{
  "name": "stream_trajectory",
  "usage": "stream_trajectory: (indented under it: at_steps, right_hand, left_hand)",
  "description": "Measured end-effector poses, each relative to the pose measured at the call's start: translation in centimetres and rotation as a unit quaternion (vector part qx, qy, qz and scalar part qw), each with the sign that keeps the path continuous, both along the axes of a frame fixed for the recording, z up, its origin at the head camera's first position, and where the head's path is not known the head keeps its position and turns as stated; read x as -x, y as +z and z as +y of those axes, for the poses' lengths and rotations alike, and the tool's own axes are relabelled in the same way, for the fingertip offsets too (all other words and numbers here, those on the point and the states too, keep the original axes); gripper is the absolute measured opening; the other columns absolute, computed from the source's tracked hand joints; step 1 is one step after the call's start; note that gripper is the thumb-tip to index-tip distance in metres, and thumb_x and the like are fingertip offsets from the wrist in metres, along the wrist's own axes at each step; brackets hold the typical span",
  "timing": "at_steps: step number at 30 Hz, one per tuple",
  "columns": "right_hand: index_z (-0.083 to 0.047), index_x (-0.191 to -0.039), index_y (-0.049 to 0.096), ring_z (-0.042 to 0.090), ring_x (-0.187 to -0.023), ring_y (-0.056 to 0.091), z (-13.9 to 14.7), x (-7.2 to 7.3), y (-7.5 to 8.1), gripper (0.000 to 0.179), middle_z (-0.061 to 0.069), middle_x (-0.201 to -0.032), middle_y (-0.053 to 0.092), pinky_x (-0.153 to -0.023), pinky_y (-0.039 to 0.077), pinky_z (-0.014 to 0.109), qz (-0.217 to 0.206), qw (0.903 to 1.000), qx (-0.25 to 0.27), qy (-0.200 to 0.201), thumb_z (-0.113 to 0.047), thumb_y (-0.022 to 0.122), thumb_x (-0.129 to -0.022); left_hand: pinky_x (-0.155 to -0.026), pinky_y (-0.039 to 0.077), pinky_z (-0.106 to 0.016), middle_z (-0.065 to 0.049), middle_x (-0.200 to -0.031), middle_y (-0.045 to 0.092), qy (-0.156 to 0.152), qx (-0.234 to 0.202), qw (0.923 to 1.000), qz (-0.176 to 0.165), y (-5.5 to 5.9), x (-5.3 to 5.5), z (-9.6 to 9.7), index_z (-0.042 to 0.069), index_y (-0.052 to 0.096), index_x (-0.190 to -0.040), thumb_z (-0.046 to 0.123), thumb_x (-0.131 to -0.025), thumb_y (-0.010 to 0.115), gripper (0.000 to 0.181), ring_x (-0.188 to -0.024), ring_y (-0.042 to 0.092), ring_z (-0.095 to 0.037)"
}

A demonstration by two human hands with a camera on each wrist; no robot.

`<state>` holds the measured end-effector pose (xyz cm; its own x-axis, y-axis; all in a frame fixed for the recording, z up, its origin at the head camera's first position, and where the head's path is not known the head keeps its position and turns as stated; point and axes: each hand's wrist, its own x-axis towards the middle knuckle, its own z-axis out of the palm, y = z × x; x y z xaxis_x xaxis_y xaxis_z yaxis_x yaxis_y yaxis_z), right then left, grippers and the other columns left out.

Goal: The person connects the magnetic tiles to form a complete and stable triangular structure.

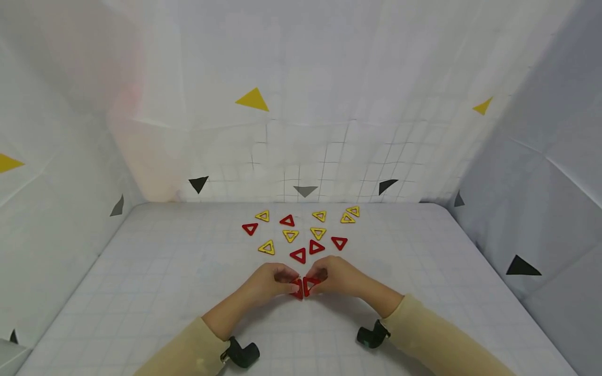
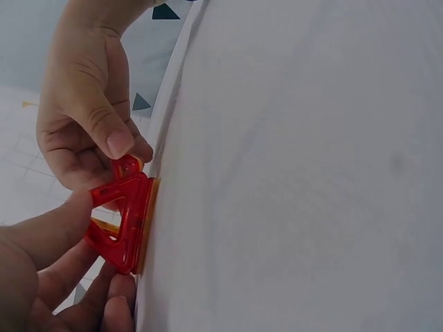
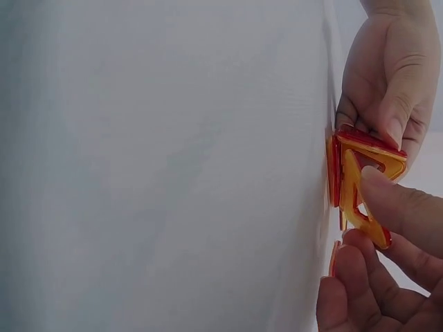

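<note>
My left hand point(image 1: 268, 284) pinches a red triangle magnetic tile point(image 1: 298, 290) between thumb and fingers. Facing it, my right hand point(image 1: 340, 277) grips a second red triangle magnetic tile point(image 1: 307, 287). Both tiles stand raised at a tilt with their edges close together, low over the white table. In the left wrist view, the left thumb presses one tile point(image 2: 131, 238) near its corner, and the right hand point(image 2: 90, 117) is just beyond. The right wrist view shows the right thumb on the near tile point(image 3: 367, 221), which overlaps the other tile point(image 3: 374, 149) held by the left hand point(image 3: 391, 83).
Several flat red triangle tiles point(image 1: 298, 255) and yellow triangle tiles point(image 1: 267, 248) lie scattered beyond the hands on the white table point(image 1: 164, 292). White sheets with black and yellow triangles point(image 1: 253, 99) wall the back and sides. Black cameras point(image 1: 242, 353) sit on both wrists.
</note>
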<state>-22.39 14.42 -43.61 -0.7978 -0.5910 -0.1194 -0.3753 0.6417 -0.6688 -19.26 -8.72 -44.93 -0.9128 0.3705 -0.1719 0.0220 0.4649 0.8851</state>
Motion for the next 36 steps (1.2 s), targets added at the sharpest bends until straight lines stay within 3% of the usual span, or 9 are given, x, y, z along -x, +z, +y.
stream_trajectory:
  at_steps: [27,36]
  right_hand:
    - [-0.016,-0.100,0.076,0.012,-0.076,0.062,-0.52,-0.08,-0.13,0.023,-0.010,-0.083,0.069,-0.071,0.054,0.028,-0.028,0.9990,-0.010,-0.033,-0.017,0.086,-0.080]
    - [-0.016,-0.101,0.076,0.013,-0.075,0.062,-0.82,-0.15,0.04,0.023,-0.009,-0.083,0.069,-0.069,0.054,0.028,-0.037,0.9988,0.008,-0.031,-0.020,0.086,-0.080]
  left_hand:
    - [-0.083,0.054,-0.033,0.003,-0.096,0.071,-0.008,-0.008,0.9998,0.017,-0.56,0.21,0.12,0.011,0.074,-0.108,0.018,-0.087,0.079,0.023,-0.090,0.063,-0.016]
    - [-0.084,0.053,-0.034,0.004,-0.097,0.072,-0.014,-0.005,0.9996,0.026,-0.46,0.23,-0.06,0.012,0.075,-0.108,0.019,-0.087,0.079,0.022,-0.089,0.063,-0.015]
